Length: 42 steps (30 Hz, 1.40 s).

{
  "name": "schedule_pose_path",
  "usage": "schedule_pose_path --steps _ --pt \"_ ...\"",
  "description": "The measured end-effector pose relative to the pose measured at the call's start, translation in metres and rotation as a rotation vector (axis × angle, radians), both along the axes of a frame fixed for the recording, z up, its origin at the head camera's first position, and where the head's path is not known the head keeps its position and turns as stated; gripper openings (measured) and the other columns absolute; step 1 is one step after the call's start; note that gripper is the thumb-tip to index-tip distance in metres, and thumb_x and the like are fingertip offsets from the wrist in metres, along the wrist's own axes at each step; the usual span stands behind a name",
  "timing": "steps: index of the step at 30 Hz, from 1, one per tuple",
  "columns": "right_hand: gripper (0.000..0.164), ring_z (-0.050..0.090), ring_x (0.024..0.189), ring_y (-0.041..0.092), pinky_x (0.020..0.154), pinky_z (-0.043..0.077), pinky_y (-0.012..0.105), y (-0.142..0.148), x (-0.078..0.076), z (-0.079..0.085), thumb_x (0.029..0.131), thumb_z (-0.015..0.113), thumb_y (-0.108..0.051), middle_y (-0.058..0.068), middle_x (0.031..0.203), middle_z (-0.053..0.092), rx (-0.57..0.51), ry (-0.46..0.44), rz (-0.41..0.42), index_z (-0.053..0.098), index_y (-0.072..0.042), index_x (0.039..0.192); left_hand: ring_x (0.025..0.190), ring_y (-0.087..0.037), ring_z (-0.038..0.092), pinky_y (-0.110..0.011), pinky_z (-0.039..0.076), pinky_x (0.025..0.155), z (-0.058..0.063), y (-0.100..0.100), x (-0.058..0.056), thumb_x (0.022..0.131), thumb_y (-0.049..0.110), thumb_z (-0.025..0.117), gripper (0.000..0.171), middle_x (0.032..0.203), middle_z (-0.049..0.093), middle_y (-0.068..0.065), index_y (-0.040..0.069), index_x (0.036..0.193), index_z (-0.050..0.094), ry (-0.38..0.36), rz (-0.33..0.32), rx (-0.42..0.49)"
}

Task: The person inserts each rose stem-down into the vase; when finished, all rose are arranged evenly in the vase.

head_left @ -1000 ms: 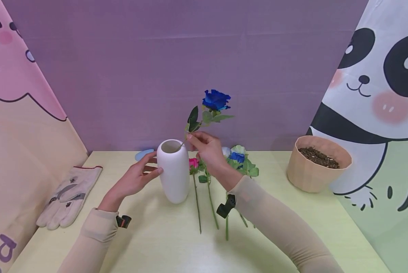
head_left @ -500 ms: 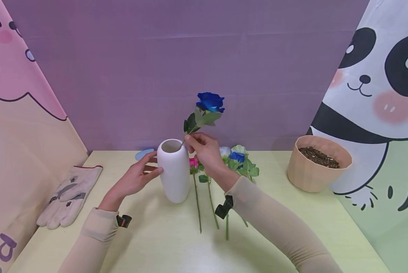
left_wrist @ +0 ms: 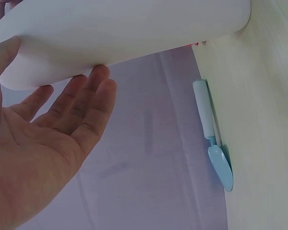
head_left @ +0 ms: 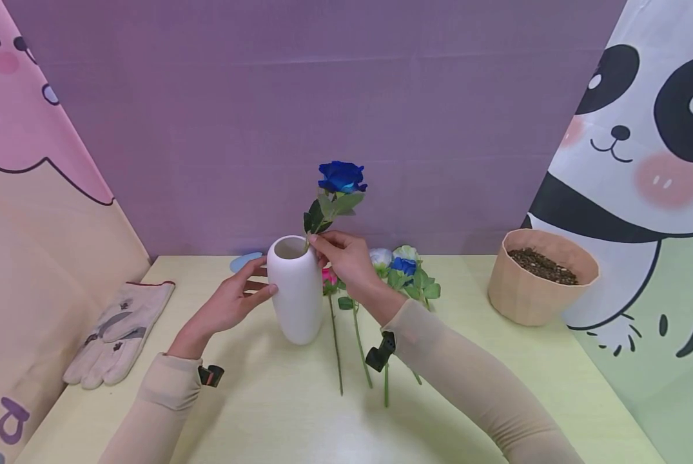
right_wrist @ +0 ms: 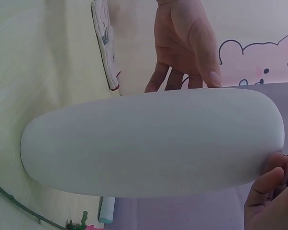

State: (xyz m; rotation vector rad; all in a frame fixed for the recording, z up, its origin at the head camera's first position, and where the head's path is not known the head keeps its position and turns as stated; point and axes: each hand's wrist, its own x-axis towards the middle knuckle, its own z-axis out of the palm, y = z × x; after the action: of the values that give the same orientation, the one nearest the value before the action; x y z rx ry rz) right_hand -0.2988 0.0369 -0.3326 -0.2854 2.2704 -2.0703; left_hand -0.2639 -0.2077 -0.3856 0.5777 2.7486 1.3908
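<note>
A tall white vase (head_left: 298, 295) stands upright on the table, its mouth facing up. My left hand (head_left: 234, 298) steadies it from the left near the top, thumb at the front and fingertips against the side; the left wrist view shows a gap between palm and vase. A blue rose (head_left: 342, 177) with green leaves rises above the rim. My right hand (head_left: 346, 261) pinches its stem between thumb and fingers, right at the vase's right rim. The stem's lower end is hidden inside the vase. In the right wrist view, the right fingertips lie by the rim.
Right of the vase lie a pink rose (head_left: 329, 277) and several more flowers, among them a blue one (head_left: 404, 266). A pot of soil (head_left: 523, 290) stands far right, gloves (head_left: 120, 335) lie far left. A small trowel (left_wrist: 206, 115) lies behind the vase.
The blue rose has moved left and slightly down, its stem turning more upright and sinking deeper into the vase. My right hand has moved slightly left and down with it; my left hand stays.
</note>
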Motion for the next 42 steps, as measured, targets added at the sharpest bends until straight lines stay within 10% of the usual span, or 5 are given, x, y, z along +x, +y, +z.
schedule_pose_path --steps 21,42 --pt "0.023 0.064 0.07 0.023 0.047 0.048 0.024 0.006 -0.002 -0.003 0.094 0.071 -0.022 0.003 0.091 0.072 0.013 0.09 0.036 0.074 -0.006 0.111 0.127 -0.036 0.06 -0.053 0.049 0.106 0.0 -0.001 -0.001 0.1 0.043 0.059 0.069 0.147 0.049 -0.015 0.019 0.156 0.027 -0.007 0.006 -0.015" --pt "0.025 0.067 0.081 0.017 0.058 0.048 0.024 0.046 0.0 -0.008 0.094 0.071 -0.029 0.003 0.101 0.069 0.054 -0.026 0.075 0.069 -0.017 0.116 0.128 -0.038 0.058 -0.054 0.049 0.106 0.002 0.001 0.0 0.1 0.042 0.06 0.072 0.148 0.047 -0.018 0.014 0.156 0.025 -0.008 0.007 -0.018"
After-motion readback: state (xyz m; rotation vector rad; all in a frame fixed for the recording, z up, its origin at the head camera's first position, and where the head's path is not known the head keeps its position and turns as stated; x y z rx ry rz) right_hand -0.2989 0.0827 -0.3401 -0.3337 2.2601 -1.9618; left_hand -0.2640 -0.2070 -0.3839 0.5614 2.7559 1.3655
